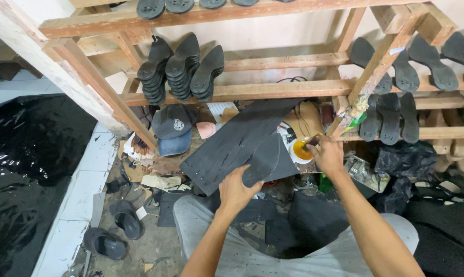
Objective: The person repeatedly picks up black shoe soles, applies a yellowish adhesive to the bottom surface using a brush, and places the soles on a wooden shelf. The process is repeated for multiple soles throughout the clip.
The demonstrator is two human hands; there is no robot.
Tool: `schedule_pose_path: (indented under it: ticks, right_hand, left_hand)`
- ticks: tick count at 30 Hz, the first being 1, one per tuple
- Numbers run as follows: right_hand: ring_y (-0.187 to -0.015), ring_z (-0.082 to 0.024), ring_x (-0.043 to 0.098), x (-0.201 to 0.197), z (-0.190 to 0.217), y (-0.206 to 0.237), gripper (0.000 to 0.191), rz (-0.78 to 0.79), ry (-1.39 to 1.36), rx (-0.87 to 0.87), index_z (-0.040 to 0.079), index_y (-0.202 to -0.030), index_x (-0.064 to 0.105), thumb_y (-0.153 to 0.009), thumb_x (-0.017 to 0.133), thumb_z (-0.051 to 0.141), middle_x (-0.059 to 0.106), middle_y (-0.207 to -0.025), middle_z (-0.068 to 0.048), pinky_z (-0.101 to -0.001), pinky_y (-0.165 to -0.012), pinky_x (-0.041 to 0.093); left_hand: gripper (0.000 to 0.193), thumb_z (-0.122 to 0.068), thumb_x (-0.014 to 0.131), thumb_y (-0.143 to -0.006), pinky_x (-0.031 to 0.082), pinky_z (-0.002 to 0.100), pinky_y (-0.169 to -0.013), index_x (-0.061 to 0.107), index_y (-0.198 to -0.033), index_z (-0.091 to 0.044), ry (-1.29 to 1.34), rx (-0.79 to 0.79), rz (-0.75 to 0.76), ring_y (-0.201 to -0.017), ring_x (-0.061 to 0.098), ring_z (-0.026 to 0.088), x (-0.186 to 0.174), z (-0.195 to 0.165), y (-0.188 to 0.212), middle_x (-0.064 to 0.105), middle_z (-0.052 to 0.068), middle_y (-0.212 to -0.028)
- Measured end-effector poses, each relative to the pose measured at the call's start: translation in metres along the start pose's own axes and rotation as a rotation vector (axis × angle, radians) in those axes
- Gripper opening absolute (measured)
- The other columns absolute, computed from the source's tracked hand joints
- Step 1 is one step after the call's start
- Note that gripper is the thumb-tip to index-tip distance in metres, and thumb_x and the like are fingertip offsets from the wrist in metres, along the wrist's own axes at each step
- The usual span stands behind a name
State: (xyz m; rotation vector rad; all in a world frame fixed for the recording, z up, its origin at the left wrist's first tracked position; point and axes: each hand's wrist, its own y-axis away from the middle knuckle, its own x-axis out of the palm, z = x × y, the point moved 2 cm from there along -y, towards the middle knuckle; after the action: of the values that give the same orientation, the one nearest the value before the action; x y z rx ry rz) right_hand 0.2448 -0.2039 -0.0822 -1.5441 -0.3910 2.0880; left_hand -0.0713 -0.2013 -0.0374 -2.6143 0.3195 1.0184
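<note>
My left hand grips a black shoe sole by its lower edge and holds it up above my lap. Behind it a large black rubber sheet with cut-out marks leans against the wooden rack. My right hand holds a small brush whose tip sits at a white cup of orange glue, just right of the sole.
A wooden rack holds stacks of black soles and more soles on the right. A dark cap lies on the lower shelf. Black sandals lie on the floor at left, a black plastic sheet beyond them.
</note>
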Motion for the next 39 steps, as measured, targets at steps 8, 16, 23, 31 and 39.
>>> schedule_pose_path:
  ticks: [8,16,23,31,39]
  right_hand:
    - [-0.09,-0.033,0.069,-0.047,0.02,0.011,0.016,0.151,-0.137,0.092,0.006,-0.099,0.071,-0.089,0.073,0.018,0.073,-0.095,-0.013,-0.0436,-0.08,0.051]
    - [-0.095,-0.031,0.068,-0.121,0.076,-0.006,0.014,-0.077,-0.687,-0.031,0.002,-0.106,0.07,-0.092,0.074,0.001,0.07,-0.101,-0.014,-0.0378,-0.084,0.053]
    - [-0.091,-0.027,0.071,-0.127,0.124,-0.019,0.021,0.094,-0.547,-0.21,-0.001,-0.108,0.066,-0.088,0.072,-0.003,0.067,-0.102,-0.013,-0.0361,-0.078,0.056]
    - [-0.098,-0.038,0.066,-0.115,0.127,-0.031,0.028,0.034,-0.47,-0.428,0.0,-0.108,0.065,-0.081,0.069,-0.008,0.066,-0.103,-0.016,-0.0404,-0.084,0.052]
    - [-0.09,-0.031,0.071,-0.092,0.114,0.011,0.018,0.313,-0.504,-0.274,0.0,-0.101,0.07,-0.083,0.07,-0.004,0.071,-0.099,-0.014,-0.0379,-0.079,0.055]
  left_hand:
    - [0.066,-0.039,0.086,-0.066,0.055,0.047,-0.081,0.071,-0.12,-0.004,-0.082,0.063,0.045,-0.099,0.07,0.037,0.003,0.014,-0.013,0.074,0.017,-0.109]
    - [0.06,-0.036,0.086,-0.067,0.055,0.047,-0.076,0.072,-0.118,-0.008,-0.096,0.251,0.062,-0.092,0.072,0.036,-0.002,-0.026,-0.032,0.074,0.013,-0.104]
    - [0.063,-0.036,0.086,-0.067,0.056,0.047,-0.074,0.071,-0.121,-0.008,-0.133,0.327,0.104,-0.085,0.071,0.036,-0.012,-0.057,-0.037,0.072,0.012,-0.1]
    - [0.064,-0.036,0.086,-0.068,0.056,0.045,-0.071,0.069,-0.123,-0.007,-0.169,0.366,0.046,-0.084,0.071,0.035,-0.016,-0.062,-0.036,0.071,0.012,-0.098]
    - [0.061,-0.035,0.087,-0.068,0.055,0.046,-0.07,0.07,-0.121,-0.009,-0.157,0.264,-0.13,-0.085,0.071,0.033,-0.027,-0.048,-0.052,0.071,0.011,-0.095]
